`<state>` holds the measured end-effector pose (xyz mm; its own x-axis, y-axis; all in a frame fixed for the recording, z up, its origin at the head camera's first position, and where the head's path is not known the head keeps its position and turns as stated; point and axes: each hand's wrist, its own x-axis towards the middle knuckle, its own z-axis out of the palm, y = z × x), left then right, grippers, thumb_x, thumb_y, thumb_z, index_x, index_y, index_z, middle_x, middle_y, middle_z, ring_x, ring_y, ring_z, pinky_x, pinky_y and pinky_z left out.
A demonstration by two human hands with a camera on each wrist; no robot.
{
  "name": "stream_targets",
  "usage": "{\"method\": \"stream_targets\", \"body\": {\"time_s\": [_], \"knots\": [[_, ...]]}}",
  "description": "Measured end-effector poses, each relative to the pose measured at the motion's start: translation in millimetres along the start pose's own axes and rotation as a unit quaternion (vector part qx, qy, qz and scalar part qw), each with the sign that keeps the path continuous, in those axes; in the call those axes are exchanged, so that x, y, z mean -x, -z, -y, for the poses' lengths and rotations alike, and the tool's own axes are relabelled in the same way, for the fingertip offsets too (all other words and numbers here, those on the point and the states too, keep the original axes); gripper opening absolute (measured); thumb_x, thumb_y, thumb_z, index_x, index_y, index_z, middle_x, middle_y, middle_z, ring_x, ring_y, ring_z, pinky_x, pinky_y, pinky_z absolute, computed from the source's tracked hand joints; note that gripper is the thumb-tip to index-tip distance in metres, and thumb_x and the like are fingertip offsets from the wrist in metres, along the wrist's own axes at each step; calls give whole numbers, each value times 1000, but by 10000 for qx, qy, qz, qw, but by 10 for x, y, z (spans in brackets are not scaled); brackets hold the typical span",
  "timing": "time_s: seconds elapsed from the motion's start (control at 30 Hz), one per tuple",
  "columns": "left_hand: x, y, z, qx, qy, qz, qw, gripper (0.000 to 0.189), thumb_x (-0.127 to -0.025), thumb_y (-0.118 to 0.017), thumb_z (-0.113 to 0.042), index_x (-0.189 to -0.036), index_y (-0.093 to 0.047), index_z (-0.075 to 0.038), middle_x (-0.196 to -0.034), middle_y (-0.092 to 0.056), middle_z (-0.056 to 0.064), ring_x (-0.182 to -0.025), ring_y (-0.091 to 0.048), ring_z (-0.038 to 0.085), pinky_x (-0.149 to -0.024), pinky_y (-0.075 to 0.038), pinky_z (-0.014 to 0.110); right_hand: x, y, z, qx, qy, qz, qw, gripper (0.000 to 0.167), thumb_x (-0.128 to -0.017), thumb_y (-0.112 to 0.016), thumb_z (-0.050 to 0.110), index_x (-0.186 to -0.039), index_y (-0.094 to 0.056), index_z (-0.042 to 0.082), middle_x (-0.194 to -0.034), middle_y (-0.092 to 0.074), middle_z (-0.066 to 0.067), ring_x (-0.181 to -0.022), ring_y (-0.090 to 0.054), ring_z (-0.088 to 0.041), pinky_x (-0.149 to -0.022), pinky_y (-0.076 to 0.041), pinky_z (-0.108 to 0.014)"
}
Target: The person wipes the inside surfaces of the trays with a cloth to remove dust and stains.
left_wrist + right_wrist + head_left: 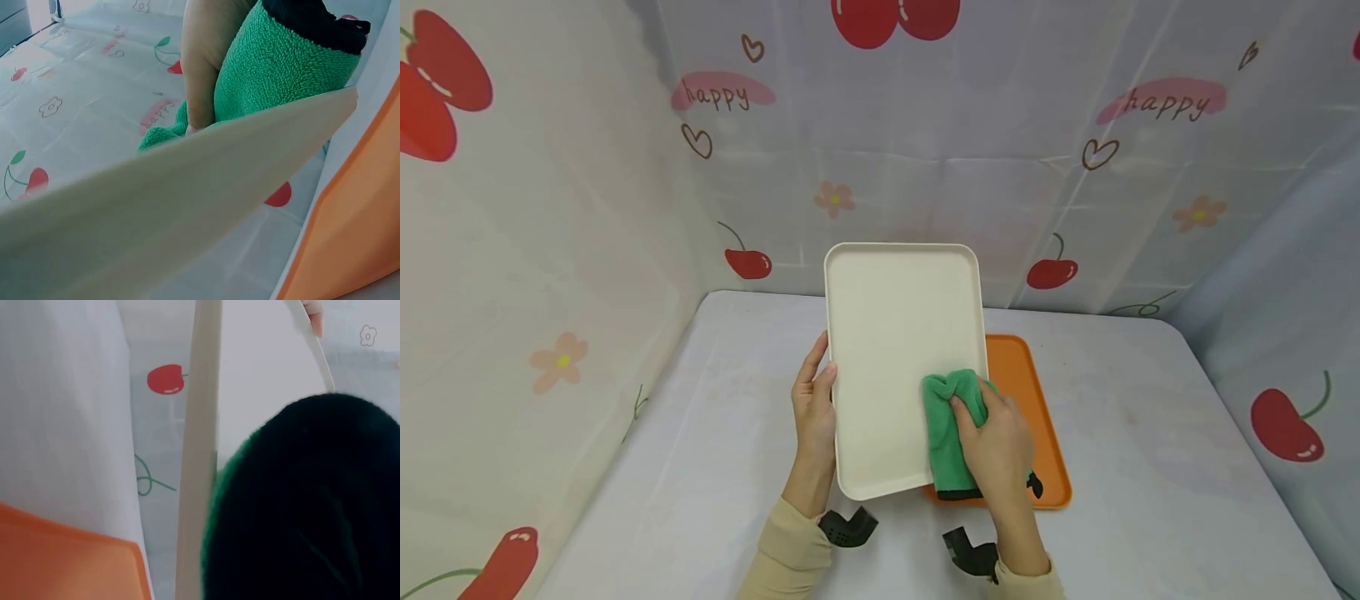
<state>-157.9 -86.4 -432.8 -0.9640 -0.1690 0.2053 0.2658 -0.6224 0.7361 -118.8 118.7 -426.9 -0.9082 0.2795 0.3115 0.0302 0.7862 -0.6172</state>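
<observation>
A cream rectangular tray [895, 333] is held up at a tilt over the table, its inner face toward the head camera. My left hand [814, 417] grips its left edge, thumb at the rim and the other fingers partly hidden behind. My right hand [1000, 437] pinches a bunched green cloth [946, 433] with a dark edge, against the lower right of the tray's face. In the left wrist view the green towelling cloth [281, 69] stands over the tray's rim [187, 169]. The cloth looks nearly black in the right wrist view, covering part of the tray [269, 362].
An orange tray [1037, 417] lies on the white table [1150, 433], partly behind the cream tray and my right hand. Black wrist devices [848, 528] sit at both wrists. Printed curtains [925, 125] with cherries enclose the table at the back and sides.
</observation>
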Motion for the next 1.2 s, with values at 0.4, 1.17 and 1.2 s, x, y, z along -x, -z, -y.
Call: {"method": "stream_targets", "body": {"time_s": [0.4, 1.17, 1.2], "knots": [[8, -8, -5, -129, 69, -153, 9998, 45, -100, -50, -9, -145, -46, -9, -119, -68, -2, -94, -70, 10, -77, -60, 24, 61, -68, 45, -175, -170, -7, 9997, 45, -91, -67, 32, -126, -65, 4, -97, -69, -22, -85, -63, -35, -66, -51, -50], [-7, -2, 44, -329, 46, -179, 9993, 47, -101, -47, -10, -148, -42, -7, -133, -61, 0, -110, -65, 12, -90, -57, 26, 368, -243, 491, -21, 1441, -419, 9887, 49, -81, -79, 31, -119, -69, 2, -81, -63, -14, -60, -55, -20, -50, -39, -26], [-6, 1, 48, -343, 55, -180, 9992, 47, -101, -47, -10, -148, -42, -8, -132, -61, 0, -110, -65, 12, -90, -57, 26, 385, -254, 514, 32, 1616, -469, 9857, 49, -80, -80, 31, -118, -70, 2, -80, -63, -13, -60, -54, -19, -50, -37, -25]]}}
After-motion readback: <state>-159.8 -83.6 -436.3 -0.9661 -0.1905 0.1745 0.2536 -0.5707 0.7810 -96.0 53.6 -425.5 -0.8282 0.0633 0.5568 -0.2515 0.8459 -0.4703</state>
